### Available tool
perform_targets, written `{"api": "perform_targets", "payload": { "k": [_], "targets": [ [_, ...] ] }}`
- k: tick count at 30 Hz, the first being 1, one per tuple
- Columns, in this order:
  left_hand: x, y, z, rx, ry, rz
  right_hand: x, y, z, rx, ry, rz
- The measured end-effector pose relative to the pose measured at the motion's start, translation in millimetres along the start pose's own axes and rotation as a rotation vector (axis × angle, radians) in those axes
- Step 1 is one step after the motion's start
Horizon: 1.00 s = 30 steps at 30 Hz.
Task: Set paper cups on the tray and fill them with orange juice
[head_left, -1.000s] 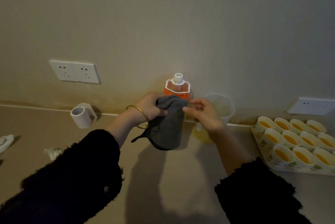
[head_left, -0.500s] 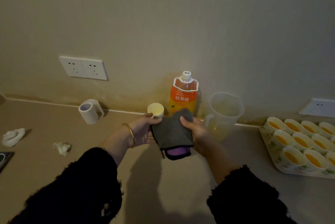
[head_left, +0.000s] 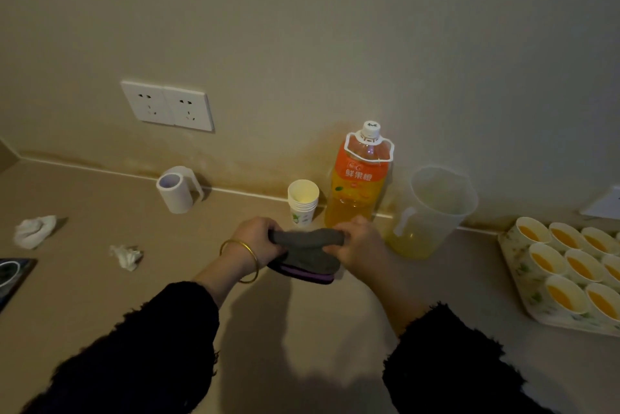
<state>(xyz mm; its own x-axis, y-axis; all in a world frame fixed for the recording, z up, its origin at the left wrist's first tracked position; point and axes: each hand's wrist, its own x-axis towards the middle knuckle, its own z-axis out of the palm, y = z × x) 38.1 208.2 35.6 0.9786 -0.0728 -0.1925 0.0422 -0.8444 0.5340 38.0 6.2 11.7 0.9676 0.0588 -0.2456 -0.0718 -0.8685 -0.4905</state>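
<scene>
**Fingers pinching folded cloth, both hands**

Fingers of left hand (head_left: 257,239) curl closed on the left end of a folded grey cloth (head_left: 307,254) w/ purple edge; right hand (head_left: 359,246) grips the right end the same way. Cloth sits low over the counter (head_left: 100,296), can't tell if touching.

L to R: dark object at far left edge, crumpled tissue (head_left: 33,230), smaller tissue (head_left: 125,256), white mug (head_left: 174,194) by the wall under a double socket (head_left: 167,106). Gold bangle (head_left: 240,259) on left wrist. Stack of empty paper cups (head_left: 303,202) just beside the juice bottle (head_left: 360,178), cap on, approx half full. Clear plastic jug (head_left: 432,212) right of bottle, a little yellow liquid in the bottom. Far right: tray (head_left: 513,266) w/ paper cups (head_left: 567,274) in rows, all holding orange juice; partly cut off by frame edge
</scene>
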Motion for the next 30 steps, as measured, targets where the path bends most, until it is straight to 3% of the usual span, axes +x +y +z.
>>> {"api": "perform_targets", "payload": {
  "k": [2, 4, 6, 8, 10, 16, 21, 24, 27, 30],
  "targets": [
    [2, -13, -2, -0.156, 0.035, -0.032, 3, -8, 2, 0.183, -0.036, 0.008],
    [3, -23, -6, -0.463, 0.004, -0.084, 1, -23, 4, 0.591, -0.126, 0.053],
    [4, -30, -10, -0.756, -0.06, -0.167, 2, -37, 11, 0.85, -0.154, 0.099],
    [8, -39, -8, -0.836, -0.105, -0.265, 9, -45, 26, 0.855, -0.12, 0.126],
    [11, -47, -4, -0.755, -0.094, -0.319, 14, -49, 40, 0.776, -0.118, 0.188],
    [27, -76, 10, -0.61, -0.063, -0.474, 29, -57, 72, 0.978, -0.411, 0.55],
    [41, -89, 6, -0.603, -0.073, -0.457, 53, -62, 99, 0.823, -0.278, 0.426],
    [58, -90, -4, -0.631, 0.067, -0.349, 73, -77, 94, 0.778, -0.085, 0.304],
    [79, -81, -19, -0.63, 0.207, -0.269, 85, -94, 76, 0.721, -0.014, 0.228],
    [93, -74, -24, -0.515, 0.178, -0.322, 89, -94, 72, 0.585, 0.033, 0.218]
  ]
}}
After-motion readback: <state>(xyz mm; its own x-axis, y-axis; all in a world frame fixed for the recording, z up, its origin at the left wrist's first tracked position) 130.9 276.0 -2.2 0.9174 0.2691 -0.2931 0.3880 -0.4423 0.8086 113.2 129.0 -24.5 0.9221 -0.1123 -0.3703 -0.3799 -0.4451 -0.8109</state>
